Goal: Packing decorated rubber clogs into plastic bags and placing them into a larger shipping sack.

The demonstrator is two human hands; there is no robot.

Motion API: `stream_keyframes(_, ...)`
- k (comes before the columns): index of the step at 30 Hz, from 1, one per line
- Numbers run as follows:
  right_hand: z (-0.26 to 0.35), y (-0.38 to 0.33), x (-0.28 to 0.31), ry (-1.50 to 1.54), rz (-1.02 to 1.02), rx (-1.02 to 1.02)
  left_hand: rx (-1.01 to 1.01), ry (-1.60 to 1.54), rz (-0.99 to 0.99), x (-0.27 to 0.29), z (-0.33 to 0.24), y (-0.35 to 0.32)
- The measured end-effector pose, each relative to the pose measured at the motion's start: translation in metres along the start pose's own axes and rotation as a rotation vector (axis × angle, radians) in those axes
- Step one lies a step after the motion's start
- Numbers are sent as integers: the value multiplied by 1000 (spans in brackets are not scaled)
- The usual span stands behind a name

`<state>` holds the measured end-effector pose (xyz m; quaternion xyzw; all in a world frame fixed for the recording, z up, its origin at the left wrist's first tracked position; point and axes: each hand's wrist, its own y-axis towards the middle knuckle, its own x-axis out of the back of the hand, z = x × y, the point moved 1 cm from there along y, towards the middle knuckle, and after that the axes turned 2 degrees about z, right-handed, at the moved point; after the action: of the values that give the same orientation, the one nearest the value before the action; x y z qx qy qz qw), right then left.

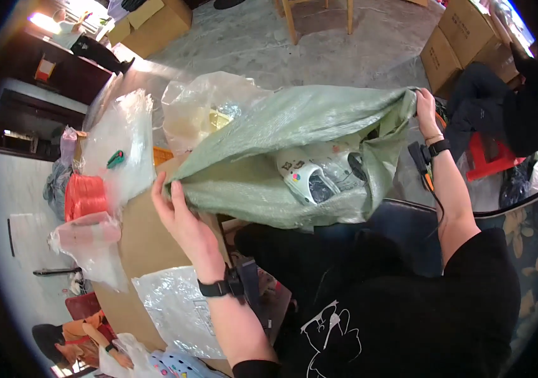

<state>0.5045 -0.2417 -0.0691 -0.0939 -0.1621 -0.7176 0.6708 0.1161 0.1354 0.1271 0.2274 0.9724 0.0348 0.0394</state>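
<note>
A single head-worn fisheye view looks steeply down from above the person's chest, close over a cardboard-covered table (pixel 136 246) and the forearms rising from the lower edge. Its curved rim takes in concrete floor (pixel 319 44) and stacked cardboard boxes (pixel 464 38) farther ahead.

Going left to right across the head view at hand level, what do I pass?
Red mesh bundle → left hand gripping the sack's edge → pale green woven sack → white clog in clear wrap inside its mouth → right hand holding the far rim → red stool.
</note>
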Motion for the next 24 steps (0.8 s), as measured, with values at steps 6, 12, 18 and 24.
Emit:
stream_keyframes(6,111,-80,-41,-323,346,521,-61,201,-47,18,27,1)
stream_keyframes(12,144,-98,-114,-278,808,780,-167,222,-46,26,42,-13)
stream_keyframes(18,232,-165,-143,-98,1253,685,-210,382,-260,148,11,-58)
stream_keyframes(24,261,-232,-136,-292,1481,796,-221,835,-752,335,-68,-176)
